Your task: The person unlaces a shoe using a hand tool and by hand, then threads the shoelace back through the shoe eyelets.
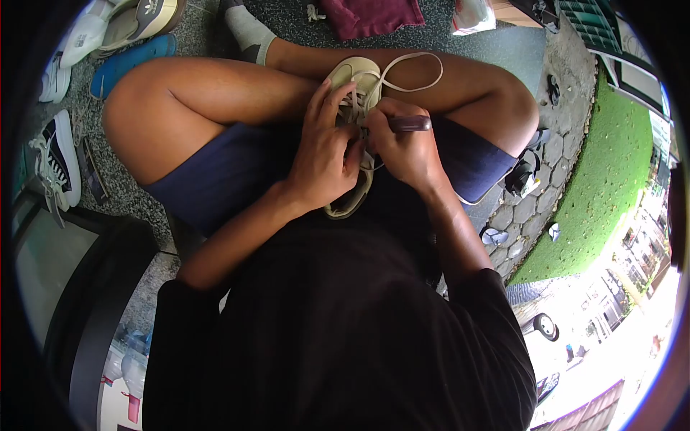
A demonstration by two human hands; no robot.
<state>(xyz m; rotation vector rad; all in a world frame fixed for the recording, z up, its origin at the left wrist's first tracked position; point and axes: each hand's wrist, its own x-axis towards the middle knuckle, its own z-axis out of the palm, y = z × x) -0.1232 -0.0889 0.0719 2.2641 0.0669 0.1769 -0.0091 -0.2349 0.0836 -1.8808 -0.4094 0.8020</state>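
Note:
A beige lace-up sneaker lies in my lap, its toe pointing away from me. My left hand holds it from the left side, fingers bent over the laces and thumb near the opening. In my right hand is an awl-like tool with a dark brown handle; its tip is hidden at the shoe's right side. A loose pale shoelace loops from the shoe over my right leg. My fingers cover much of the shoe's middle.
To the left lie a black-and-white sneaker, a blue insole-shaped piece and more shoes. Maroon cloth is ahead, near a plastic bag. Stone paving and grass are at right.

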